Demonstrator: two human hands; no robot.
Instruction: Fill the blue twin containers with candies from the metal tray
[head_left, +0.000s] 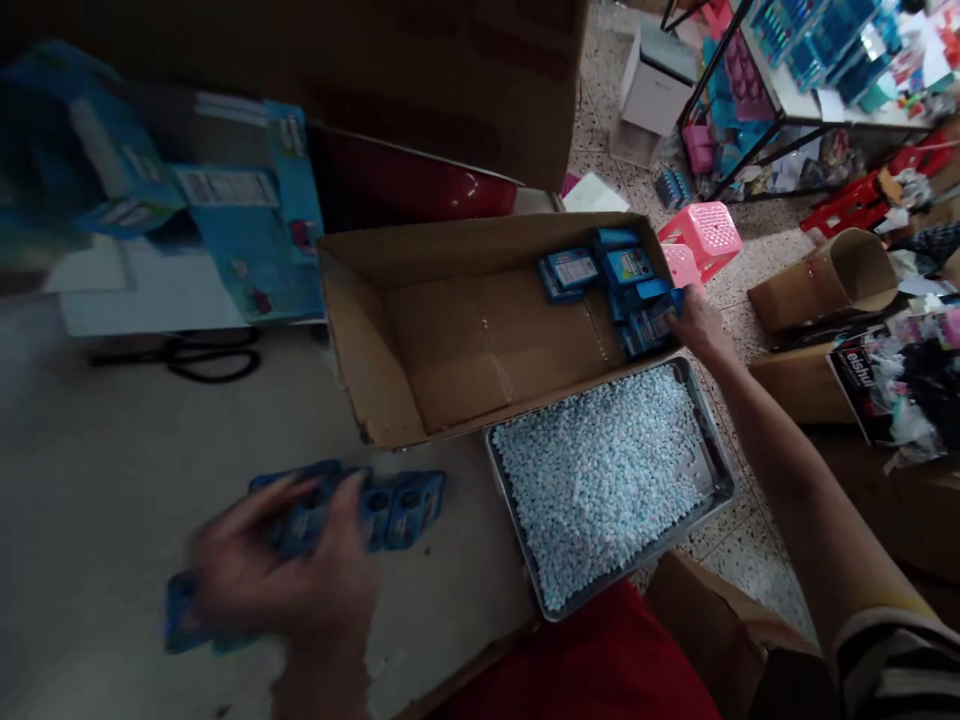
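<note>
My left hand (292, 580) is smeared by motion over a row of small blue boxes (409, 510) on the table at lower left. Its thumb and forefinger show apart above the boxes; whether they grip one I cannot tell. Another blue box (181, 612) shows partly under that hand. My right hand (697, 322) reaches to the right end of an open cardboard carton (480, 340), its fingers closed on a small blue box (660, 292) just inside the wall. Several more blue boxes (574, 270) lie loosely at that end of the carton.
A metal tray (721, 470) of pale blue and white pellets (600, 480) stands against the carton's near side. Black scissors (187, 355) and blue packaging (247, 240) lie at left. Beyond are a pink stool (709, 235), a cardboard bin (825, 280) and a loaded shelf (787, 105).
</note>
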